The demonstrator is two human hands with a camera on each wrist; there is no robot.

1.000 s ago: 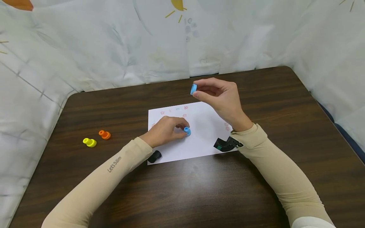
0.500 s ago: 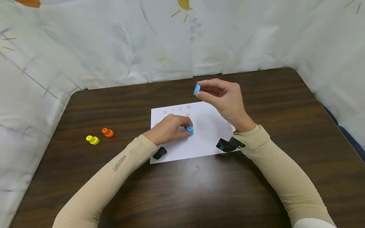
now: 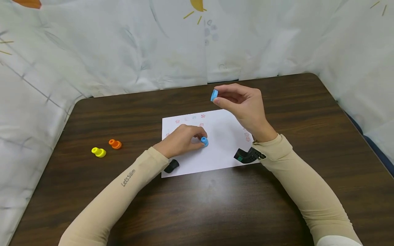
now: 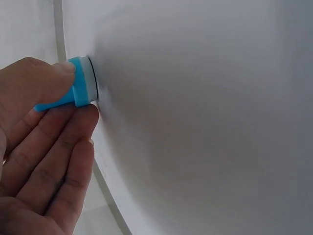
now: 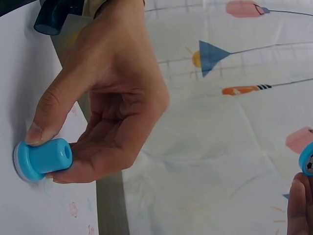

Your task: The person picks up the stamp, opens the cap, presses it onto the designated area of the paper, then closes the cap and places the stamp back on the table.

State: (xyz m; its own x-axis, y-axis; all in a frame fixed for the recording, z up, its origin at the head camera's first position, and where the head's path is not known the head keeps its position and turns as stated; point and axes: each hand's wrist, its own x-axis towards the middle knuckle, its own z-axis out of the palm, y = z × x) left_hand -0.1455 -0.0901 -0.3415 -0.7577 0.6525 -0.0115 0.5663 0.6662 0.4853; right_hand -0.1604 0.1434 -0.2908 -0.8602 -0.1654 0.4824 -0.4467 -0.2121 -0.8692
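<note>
Yellow and orange first, far left on the dark wood-grain table (image 3: 277,191): a yellow stamp (image 3: 98,152) and an orange stamp (image 3: 115,144), lying on their sides, just beside each other, well apart from either hand. Probably set aside as spares, out of the working area.

Next, white paper (image 3: 221,150), flat on the table, small reddish prints near its far and right edges. On it, the left hand (image 3: 180,140), fingers and thumb pinched round a blue stamp (image 3: 204,141), its wide face pressed down onto the sheet. Held low and upright, seemingly so the face meets the paper squarely. A black wrist camera (image 3: 171,166) below the left sleeve, at the paper's near corner.

Further right and raised above the paper's far edge, the right hand (image 3: 243,102), thumb and fingertips pinching a blue cap (image 3: 214,95), clear of everything below. Kept up and aside, likely so the stamp's face stays uncovered. A second black camera (image 3: 247,155) under the right wrist.

From the left wrist view: the blue stamp (image 4: 73,90) seen side-on, a white band between the blue body and the sheet, rim touching the paper, something the head view is too distant to settle. From the right wrist view: the hollow end of the stamp's handle (image 5: 43,159), a faint pink print on the paper near it, and the cap (image 5: 307,159) only as a sliver at the frame's right edge.
</note>
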